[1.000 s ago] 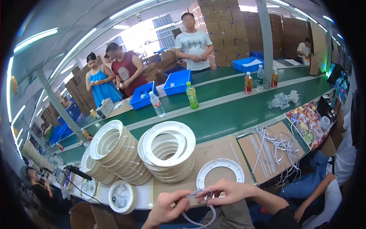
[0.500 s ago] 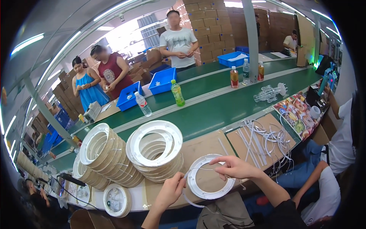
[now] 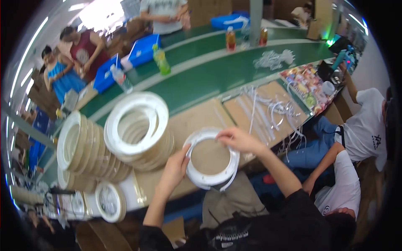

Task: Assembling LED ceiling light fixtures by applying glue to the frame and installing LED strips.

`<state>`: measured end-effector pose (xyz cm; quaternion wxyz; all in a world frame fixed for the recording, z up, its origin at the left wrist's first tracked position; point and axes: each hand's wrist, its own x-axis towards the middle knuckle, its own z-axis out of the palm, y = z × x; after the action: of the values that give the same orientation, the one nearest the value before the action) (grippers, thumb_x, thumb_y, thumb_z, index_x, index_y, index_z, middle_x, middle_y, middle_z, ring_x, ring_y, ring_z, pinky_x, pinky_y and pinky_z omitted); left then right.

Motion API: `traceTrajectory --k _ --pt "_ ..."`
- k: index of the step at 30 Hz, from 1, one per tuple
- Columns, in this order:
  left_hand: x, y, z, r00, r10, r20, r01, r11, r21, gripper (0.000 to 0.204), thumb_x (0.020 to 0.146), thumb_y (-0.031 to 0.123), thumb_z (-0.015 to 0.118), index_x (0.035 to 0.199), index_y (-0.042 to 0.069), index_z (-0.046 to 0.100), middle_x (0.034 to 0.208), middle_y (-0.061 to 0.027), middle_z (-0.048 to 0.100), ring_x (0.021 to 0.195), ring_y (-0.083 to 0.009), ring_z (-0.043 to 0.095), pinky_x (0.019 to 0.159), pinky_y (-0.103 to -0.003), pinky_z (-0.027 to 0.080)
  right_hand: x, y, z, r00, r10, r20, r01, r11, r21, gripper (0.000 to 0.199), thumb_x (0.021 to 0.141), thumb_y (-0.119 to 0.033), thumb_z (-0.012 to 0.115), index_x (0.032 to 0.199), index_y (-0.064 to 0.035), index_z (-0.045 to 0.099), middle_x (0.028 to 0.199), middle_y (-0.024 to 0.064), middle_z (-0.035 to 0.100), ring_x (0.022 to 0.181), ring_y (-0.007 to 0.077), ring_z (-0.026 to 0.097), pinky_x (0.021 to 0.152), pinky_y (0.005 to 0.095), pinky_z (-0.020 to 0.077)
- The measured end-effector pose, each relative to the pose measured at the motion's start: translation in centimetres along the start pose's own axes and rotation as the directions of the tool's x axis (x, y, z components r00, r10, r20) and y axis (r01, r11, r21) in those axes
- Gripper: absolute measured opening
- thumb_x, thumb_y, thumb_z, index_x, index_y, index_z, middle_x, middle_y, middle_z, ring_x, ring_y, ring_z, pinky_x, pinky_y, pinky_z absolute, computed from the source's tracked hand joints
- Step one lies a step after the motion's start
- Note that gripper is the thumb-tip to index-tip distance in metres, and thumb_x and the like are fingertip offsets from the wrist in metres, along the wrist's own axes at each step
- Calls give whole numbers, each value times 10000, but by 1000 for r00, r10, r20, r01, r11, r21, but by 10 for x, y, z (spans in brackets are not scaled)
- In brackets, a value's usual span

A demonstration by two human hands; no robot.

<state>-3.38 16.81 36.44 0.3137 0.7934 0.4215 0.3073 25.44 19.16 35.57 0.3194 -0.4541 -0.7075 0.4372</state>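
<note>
While curled hands (image 3: 178, 165) (image 3: 236, 140), hold unclear, touch a ring (image 3: 207, 180), people (image 3: 87, 52) stand beyond green worktops (image 3: 209, 85).

The white ring (image 3: 209, 180) you are holding looks like smooth plastic with a soft sheen, and the thin strip (image 3: 233, 178) along its edge looks like pale, flexible plastic. Your stacked rings (image 3: 138, 151) have smooth white faces and duller, cream-toned sides. Beside them you have matt brown cardboard (image 3: 192, 121). Past that, the long green surface (image 3: 201, 85) looks smooth and glossy, the blue bins (image 3: 144, 50) plain plastic. Your trousers (image 3: 230, 205) are matt cloth.
</note>
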Motion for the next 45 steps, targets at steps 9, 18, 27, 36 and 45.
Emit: traceTrajectory --k 9,18,27,36,45 --pt "7 -25 10 999 -31 -35 37 976 215 314 916 26 591 1229 16 622 951 -220 660 835 -392 629 746 -453 489 16 5 12 983 172 -67 -168 984 63 212 931 -82 573 1064 60 659 774 68 666 735 104 630 696 255 502" --pt "13 -18 7 985 -174 -9 171 952 252 270 933 54 553 1192 20 623 1014 -229 661 932 -426 636 793 -484 499 18 15 20 982 167 -88 -147 969 200 235 963 -128 582 1088 47 676 788 35 665 735 72 601 671 223 463" --pt "22 -33 25 987 -143 -69 158 891 426 319 932 66 563 1250 59 584 1042 -203 647 906 -420 641 756 -498 514 27 27 24 979 154 -132 -115 958 262 230 972 -141 582 1090 22 694 790 2 655 710 48 563 610 205 428" --pt "17 -36 33 991 -115 -70 134 822 554 342 913 61 541 1255 62 557 1035 -170 615 796 -390 671 662 -481 542 25 29 25 980 127 -150 -87 965 247 238 967 -98 556 1125 30 680 847 22 671 761 68 591 645 208 456" --pt "15 -33 38 998 -58 -27 61 733 677 332 864 30 562 1196 31 564 1145 -135 572 758 -328 696 602 -447 563 18 34 23 985 117 -129 -86 970 227 279 923 -75 580 1158 62 640 897 91 704 882 131 678 819 265 528"
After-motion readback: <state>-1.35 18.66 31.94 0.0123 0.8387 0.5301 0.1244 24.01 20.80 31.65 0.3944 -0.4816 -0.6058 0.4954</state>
